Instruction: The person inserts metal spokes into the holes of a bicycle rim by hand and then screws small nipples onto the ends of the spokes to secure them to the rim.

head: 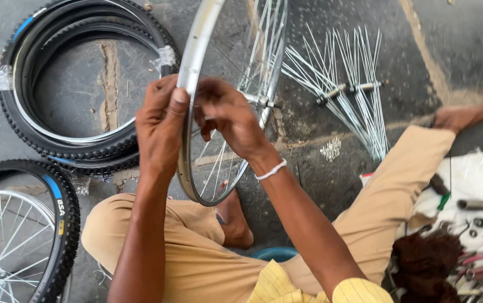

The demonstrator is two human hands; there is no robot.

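Note:
A silver bicycle wheel rim (196,50) with thin spokes stands upright, edge-on to me, between my knees. My left hand (160,126) wraps around the rim's outer edge, thumb pressed on the metal. My right hand (230,115) reaches inside the rim and pinches a spoke close to where it meets the rim. The hub (264,102) shows just past my right hand. A white band sits on my right wrist.
Stacked black tyres (78,148) lie at the far left. A built wheel with tyre (22,235) is at the near left. Two hubs with loose spokes (353,90) fan out ahead. Small tools (474,264) on a white cloth are at the right. My feet rest on asphalt.

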